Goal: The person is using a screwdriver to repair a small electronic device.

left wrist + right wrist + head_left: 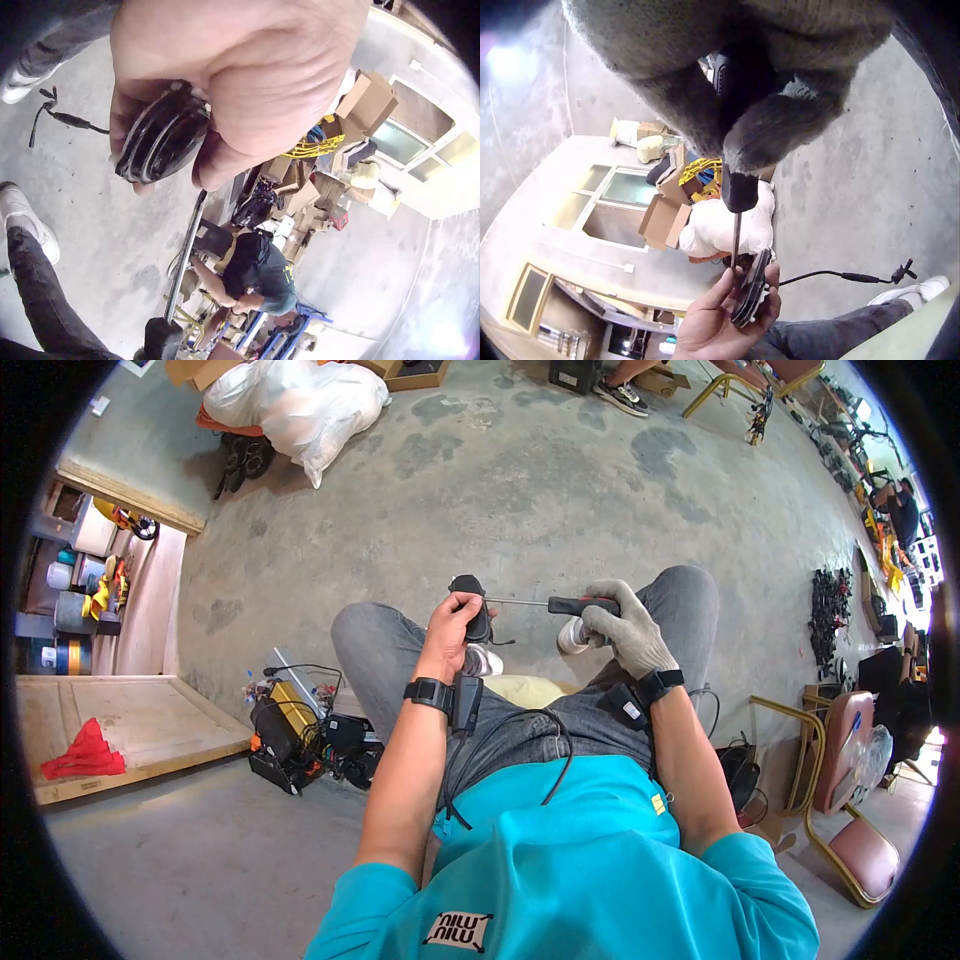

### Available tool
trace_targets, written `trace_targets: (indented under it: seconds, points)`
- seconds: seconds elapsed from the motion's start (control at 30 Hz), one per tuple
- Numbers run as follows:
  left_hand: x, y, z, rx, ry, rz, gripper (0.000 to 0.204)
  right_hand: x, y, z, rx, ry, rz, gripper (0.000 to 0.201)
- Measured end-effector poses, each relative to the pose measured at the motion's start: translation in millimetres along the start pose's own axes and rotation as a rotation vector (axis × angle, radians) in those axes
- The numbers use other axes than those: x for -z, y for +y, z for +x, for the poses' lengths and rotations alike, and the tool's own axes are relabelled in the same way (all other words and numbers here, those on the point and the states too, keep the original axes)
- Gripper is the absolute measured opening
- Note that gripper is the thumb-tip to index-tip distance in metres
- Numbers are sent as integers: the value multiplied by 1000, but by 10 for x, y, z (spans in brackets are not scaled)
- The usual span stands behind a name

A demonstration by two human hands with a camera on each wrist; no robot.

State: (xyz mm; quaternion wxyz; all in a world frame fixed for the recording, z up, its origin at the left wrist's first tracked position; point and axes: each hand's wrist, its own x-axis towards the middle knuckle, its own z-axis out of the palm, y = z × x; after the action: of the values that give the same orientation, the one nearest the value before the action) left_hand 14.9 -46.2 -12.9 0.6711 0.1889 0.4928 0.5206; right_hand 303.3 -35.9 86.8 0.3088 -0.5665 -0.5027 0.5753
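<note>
My bare left hand (452, 628) pinches a black oval device (468, 600) between thumb and fingers; the left wrist view shows its ridged black casing (161, 139). A short cable with a connector (862, 277) hangs from it. In my gloved right hand (628, 632) is a screwdriver, the fingers curled round its black and red handle (572, 605). Its metal shaft (518, 601) spans the gap between the hands, and its tip meets the device's side near my left thumb (724, 285). The exact contact point is hidden.
Both hands are above the lap, between the knees. Cables and gear (300, 730) lie on the floor at the left, near a wooden panel (150, 725). White bags (300, 410) stand ahead; chairs (850, 760) stand at the right. Another person (262, 270) is in the background.
</note>
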Motion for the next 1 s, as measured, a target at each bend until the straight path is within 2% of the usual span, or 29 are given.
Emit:
trace_targets:
  seconds: [0.07,0.17,0.23,0.3,0.37,0.47,0.53,0.67,0.87,1.0]
  points:
    - [11,-7,5,-14,-7,-5,7,5,-32,-8,-12,-35,-2,46]
    - [-40,25,-17,-23,9,-17,18,-2,-23,19,-45,-6,71,45]
    - [-138,103,-115,-101,74,-48,33,-3,64,74,-16,71,188,44]
    - [-164,140,-139,-70,128,-37,37,29,89,87,-45,74,213,43]
    - [-164,155,-130,-40,182,-25,41,32,75,85,-76,51,395,42]
    - [-66,123,-37,-45,156,-16,42,49,117,113,-102,49,478,43]
    - [-25,134,-27,-34,59,-116,44,50,112,120,-112,56,490,42]
    - [-89,117,-54,-66,19,-147,45,57,124,145,-110,82,534,39]
    - [-170,123,-86,-83,-13,-65,48,23,91,131,-102,108,550,31]
    - [-124,88,-41,-100,-69,32,51,54,121,140,-101,111,550,39]
